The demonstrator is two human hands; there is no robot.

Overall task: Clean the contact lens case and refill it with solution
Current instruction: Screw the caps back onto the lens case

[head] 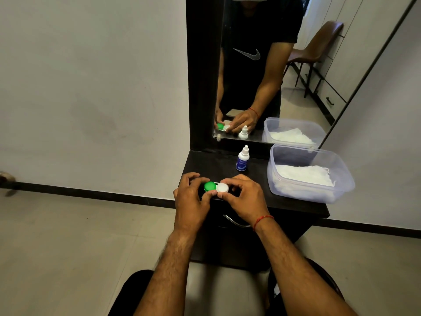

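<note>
The contact lens case (216, 187) has a green cap on its left well and a white cap on its right well, and it sits near the front edge of a dark dresser top (293, 205). My left hand (193, 197) grips the green side, fingers curled round it. Over the white cap curl the fingers and thumb of my right hand (242, 197), which pinch it. A small white solution bottle (242, 158) with a blue label stands upright behind the case, its cap on.
A clear plastic tub (341, 185) holding white tissue stands at the right of the dresser top. A mirror (273, 65) rises behind it against the wall. A drawer handle (234, 221) shows under the front edge. Tiled floor lies to the left.
</note>
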